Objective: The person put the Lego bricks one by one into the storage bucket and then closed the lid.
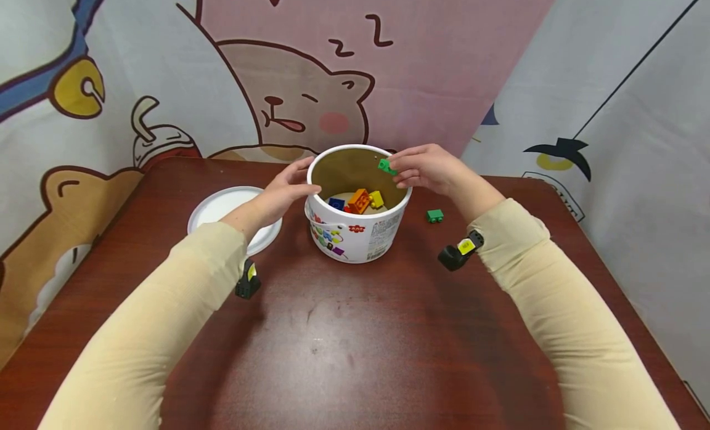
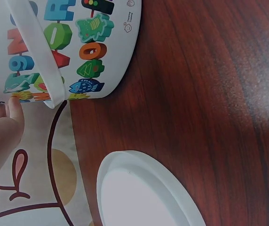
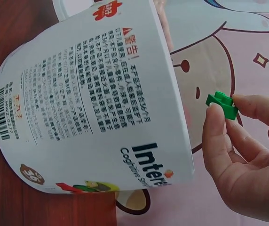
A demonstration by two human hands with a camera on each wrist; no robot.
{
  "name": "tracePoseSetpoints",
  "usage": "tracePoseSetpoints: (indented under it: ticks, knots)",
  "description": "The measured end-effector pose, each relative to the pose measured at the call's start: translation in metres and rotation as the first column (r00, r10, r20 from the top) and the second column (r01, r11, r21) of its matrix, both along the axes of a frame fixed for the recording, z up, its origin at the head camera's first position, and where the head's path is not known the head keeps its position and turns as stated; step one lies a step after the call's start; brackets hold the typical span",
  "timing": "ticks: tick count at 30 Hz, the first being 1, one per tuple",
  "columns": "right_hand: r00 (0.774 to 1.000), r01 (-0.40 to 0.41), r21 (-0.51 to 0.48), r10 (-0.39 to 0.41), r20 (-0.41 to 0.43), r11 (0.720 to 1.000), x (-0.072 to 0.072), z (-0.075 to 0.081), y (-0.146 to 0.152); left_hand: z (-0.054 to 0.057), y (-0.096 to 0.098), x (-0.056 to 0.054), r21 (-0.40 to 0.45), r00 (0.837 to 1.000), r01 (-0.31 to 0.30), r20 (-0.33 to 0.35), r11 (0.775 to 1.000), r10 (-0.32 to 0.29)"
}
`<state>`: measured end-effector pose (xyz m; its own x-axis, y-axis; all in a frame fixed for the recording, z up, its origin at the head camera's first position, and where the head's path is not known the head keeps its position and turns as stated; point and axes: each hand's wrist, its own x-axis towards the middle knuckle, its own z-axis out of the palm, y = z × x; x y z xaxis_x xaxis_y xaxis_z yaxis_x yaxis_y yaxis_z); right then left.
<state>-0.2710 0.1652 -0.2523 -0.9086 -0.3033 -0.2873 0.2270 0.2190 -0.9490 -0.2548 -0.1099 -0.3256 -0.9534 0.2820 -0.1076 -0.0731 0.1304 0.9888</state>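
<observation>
A white printed bucket [image 1: 355, 239] stands upright on the table, with several coloured building blocks inside, among them an orange block [image 1: 359, 200], a yellow block [image 1: 376, 199] and a blue block [image 1: 336, 203]. My left hand [image 1: 280, 193] holds the bucket's left side, its thumb at the rim and its fingers against the outer wall. Over the right part of the rim, my right hand [image 1: 429, 169] pinches a green building block [image 3: 222, 104] between thumb and fingertips. A second green block [image 1: 435, 215] lies on the table to the right of the bucket.
A round white lid [image 1: 213, 209] lies left of the bucket, partly hidden under my left forearm. Behind the dark wooden table [image 1: 344, 350] hangs a cartoon-printed curtain [image 1: 444, 66]. The bucket's white handle [image 2: 40, 52] hangs down its side.
</observation>
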Motion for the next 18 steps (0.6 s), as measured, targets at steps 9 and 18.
tracePoseSetpoints:
  ticks: [9,18]
  knots:
    - [1.000,-0.006,-0.030,0.006,0.013,1.000,0.0000,-0.0007,-0.0054,0.0008,0.0000,0.0001,0.004,1.000,0.007,-0.005,1.000,-0.007]
    - [1.000,-0.004,-0.038,0.003,-0.006,0.999,-0.0008,0.0010,0.0012,-0.0002,0.0001,0.0001,-0.008,1.000,0.002,-0.009,1.000,-0.002]
